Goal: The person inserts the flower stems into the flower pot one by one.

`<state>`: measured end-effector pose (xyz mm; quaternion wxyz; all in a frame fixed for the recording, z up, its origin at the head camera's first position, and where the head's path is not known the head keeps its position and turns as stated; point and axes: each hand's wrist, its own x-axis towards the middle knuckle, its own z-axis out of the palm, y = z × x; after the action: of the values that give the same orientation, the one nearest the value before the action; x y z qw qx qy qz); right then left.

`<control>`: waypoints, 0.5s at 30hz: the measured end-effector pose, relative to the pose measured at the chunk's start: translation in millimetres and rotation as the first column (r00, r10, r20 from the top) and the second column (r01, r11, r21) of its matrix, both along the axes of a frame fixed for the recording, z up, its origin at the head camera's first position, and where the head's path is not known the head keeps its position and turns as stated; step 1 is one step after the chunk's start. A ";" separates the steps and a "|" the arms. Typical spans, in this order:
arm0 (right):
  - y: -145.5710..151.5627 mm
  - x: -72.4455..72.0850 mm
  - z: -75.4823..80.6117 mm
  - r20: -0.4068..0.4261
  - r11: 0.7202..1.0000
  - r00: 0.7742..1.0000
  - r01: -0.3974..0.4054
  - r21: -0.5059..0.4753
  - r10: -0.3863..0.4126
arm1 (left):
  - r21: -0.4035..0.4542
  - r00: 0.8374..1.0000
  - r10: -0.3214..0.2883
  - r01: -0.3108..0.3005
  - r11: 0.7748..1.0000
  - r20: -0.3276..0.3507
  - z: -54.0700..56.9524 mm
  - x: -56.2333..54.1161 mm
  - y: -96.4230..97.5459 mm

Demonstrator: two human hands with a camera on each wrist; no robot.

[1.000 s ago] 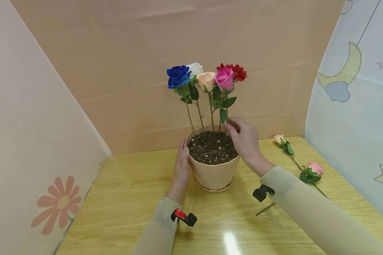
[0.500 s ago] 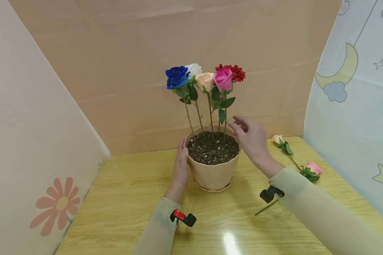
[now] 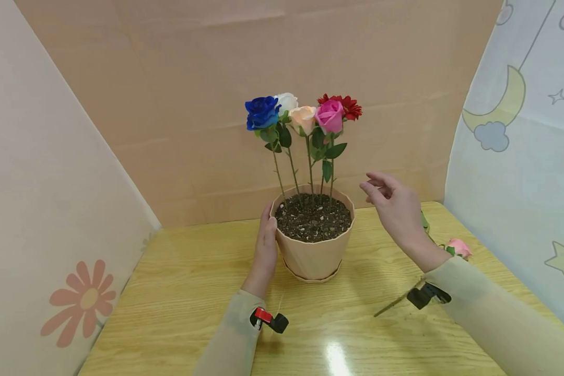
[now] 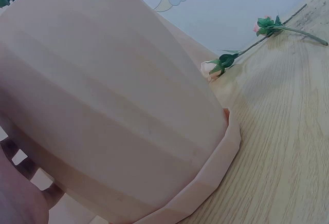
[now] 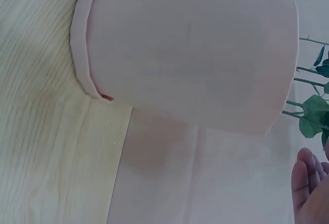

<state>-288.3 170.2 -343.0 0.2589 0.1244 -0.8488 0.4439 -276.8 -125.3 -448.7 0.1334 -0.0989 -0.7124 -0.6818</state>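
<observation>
A peach flowerpot (image 3: 315, 256) filled with dark soil (image 3: 307, 227) stands on its saucer (image 4: 205, 188). Blue (image 3: 262, 112), white (image 3: 288, 103), peach (image 3: 303, 120) and magenta (image 3: 329, 116) roses and a red daisy-like flower (image 3: 352, 108) stand upright in the soil. My left hand (image 3: 265, 248) rests along the pot's left side, fingers fairly straight against its wall. Right of the pot and apart from it, my right hand (image 3: 397, 209) hovers with loosely bent fingers and holds nothing. In the right wrist view its fingers (image 5: 303, 183) show near the stems.
On the table (image 3: 192, 292) at the right lie a pink rose (image 3: 459, 247) and a pale rose (image 4: 209, 69), the latter's bloom hidden in the head view by my right hand. A cut stem end (image 3: 395, 304) shows below my right sleeve. Fabric walls enclose the back and sides.
My right hand has let go of the magenta rose's stem and moved right, away from the pot. The left hand has stayed against the pot.
</observation>
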 end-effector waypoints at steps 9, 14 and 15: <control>33.0 15.3 -9.7 0.036 0.998 0.998 0.051 0.045 -0.053 | 0.011 1.000 -0.007 0.007 1.000 -0.010 -1.7 -0.9 1.7; 49.6 25.4 -19.6 0.062 0.997 0.996 0.063 0.044 -0.066 | 0.013 1.000 -0.002 0.003 1.000 -0.019 -1.1 -2.6 0.7; 52.6 27.3 -21.6 0.067 0.997 0.995 0.067 0.047 -0.070 | 0.012 1.000 -0.001 0.001 1.000 -0.014 -0.7 -2.2 0.6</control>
<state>-261.0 222.8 -364.5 0.2417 0.0856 -0.8707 0.4197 -279.0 -124.7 -449.4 0.1388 -0.1031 -0.7074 -0.6854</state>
